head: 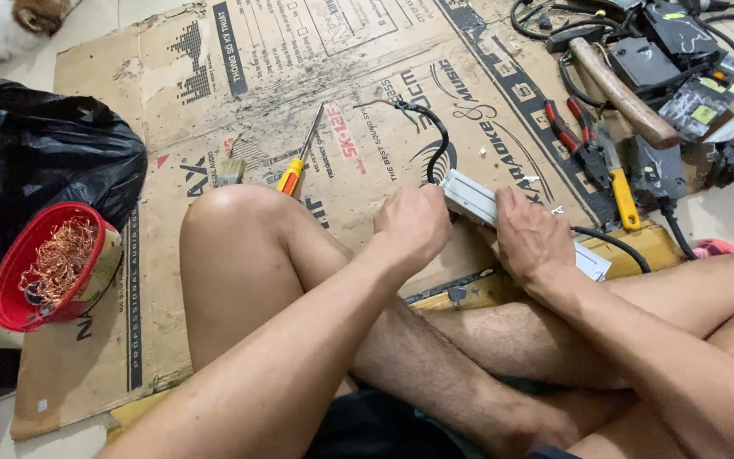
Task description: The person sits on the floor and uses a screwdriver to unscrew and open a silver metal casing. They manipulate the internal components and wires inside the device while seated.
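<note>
The white metal box is gripped on the cardboard w/ the left hand closed at its cable end and the right hand clamped over its middle; slippage may occur, w/ fingers likely cut by sharp edges.

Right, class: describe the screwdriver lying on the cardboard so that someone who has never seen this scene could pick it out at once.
Start from the big flattened cardboard sheet on the floor. Just beyond the person's raised knee, left of the left hand, lies the screwdriver, its metal shaft pointing away. Its yellow and red handle marks it off from the small paintbrush beside it and from the red-handled pliers far to the right.
</note>
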